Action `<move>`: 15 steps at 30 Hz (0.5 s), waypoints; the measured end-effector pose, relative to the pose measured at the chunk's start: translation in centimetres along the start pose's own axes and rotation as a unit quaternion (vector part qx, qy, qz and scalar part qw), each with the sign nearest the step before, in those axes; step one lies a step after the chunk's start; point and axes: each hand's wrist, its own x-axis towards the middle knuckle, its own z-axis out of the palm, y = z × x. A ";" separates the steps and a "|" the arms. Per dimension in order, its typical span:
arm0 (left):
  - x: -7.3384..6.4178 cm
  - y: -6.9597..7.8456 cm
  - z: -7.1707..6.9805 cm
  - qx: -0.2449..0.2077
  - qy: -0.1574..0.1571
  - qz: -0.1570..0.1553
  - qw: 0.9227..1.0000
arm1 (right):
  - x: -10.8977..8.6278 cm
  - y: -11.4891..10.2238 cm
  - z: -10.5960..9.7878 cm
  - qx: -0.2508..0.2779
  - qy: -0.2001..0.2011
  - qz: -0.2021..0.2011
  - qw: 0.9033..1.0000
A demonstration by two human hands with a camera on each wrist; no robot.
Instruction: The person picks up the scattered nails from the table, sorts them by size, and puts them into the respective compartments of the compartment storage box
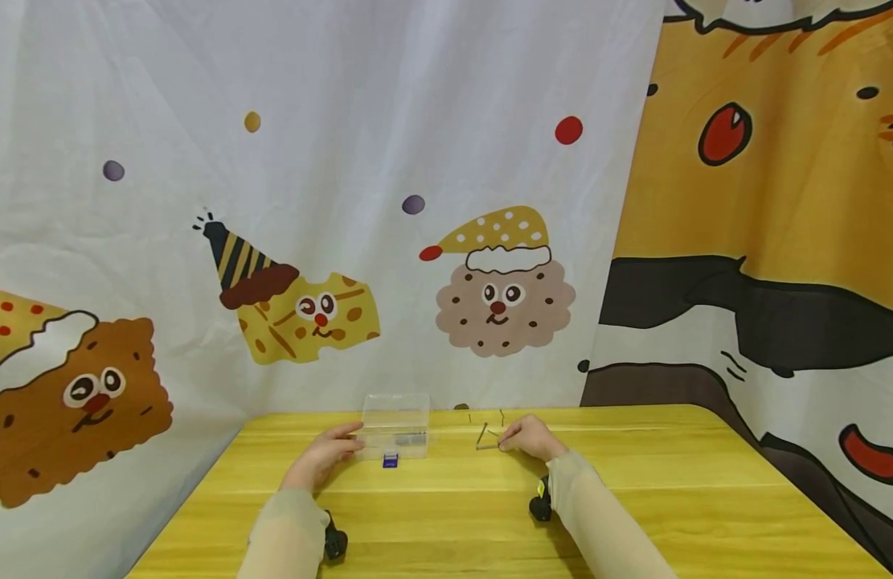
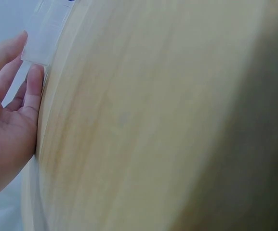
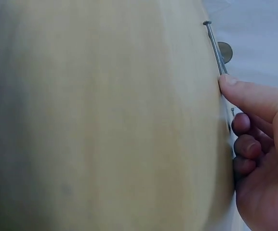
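**Fingertips on a nail, far side of the worktop!**

And here's the right hand, low over the yellow wood-grain worktop, fingers curled in, thumb and fingertips pinching the end of a nail. The right wrist view has it neatly: the thumb sits on one end of the shaft, the flat head pokes out clear at the other, and the lower fingers tuck into the palm.

More metal just beyond it! A second nail lies at a slant just beside the first, a shorter piece lies near the fingertips, and two thin dark slivers sit farther back, too small to tell more.

Across to the left hand, fingers fairly straight and spread, their tips touching the left end of a clear plastic box. It isn't wrapped round anything that we can see; it simply rests against that side. The box stands on the worktop, left of the nails and well apart from the right hand, its clear lid raised at the back. There's a purple-blue latch at the front, and something greyish inside, too faint to name.

Pale sleeves on both arms, a black device at each wrist, and a cartoon-print curtain hanging behind it all!
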 end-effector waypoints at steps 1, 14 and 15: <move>0.0 0.0 0.0 -0.001 0.002 0.000 1.000 | 0.0 0.0 -0.1 0.000 -0.002 -0.001 1.000; 0.1 -0.1 0.0 -0.002 -0.003 -0.005 1.000 | 0.5 -1.3 -1.3 0.036 -0.044 -0.018 0.998; 0.1 -0.1 0.0 -0.002 -0.004 -0.005 1.000 | 0.6 -1.6 -1.4 0.040 -0.044 -0.021 0.998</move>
